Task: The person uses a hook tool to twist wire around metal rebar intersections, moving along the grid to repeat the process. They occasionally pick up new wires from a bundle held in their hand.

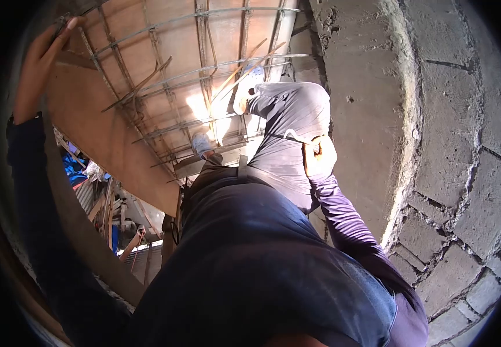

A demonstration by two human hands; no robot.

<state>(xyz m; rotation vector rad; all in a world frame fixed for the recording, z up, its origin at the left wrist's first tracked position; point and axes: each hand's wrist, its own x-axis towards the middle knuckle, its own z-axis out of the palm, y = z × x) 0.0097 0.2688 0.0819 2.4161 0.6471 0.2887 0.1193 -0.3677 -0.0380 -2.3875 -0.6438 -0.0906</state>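
Note:
My left hand (45, 55) is raised at the upper left, its fingers bent over a dark edge or bar that I cannot make out well. My right hand (320, 157) is closed beside my right thigh, around a thin, pale hooked tool (298, 136) whose curved end points left over the grey trousers (291, 115). Below my feet, a grid of steel rebar (204, 72) lies over brown plywood (175, 34). Several bent bar ends (152, 78) stick out of the grid.
A rough concrete block wall (435, 127) rises along the right side. A plywood panel edge (111, 139) slopes down at the left. Beyond it, a gap shows timber, a blue sheet (74, 168) and corrugated metal (91, 194) lower down.

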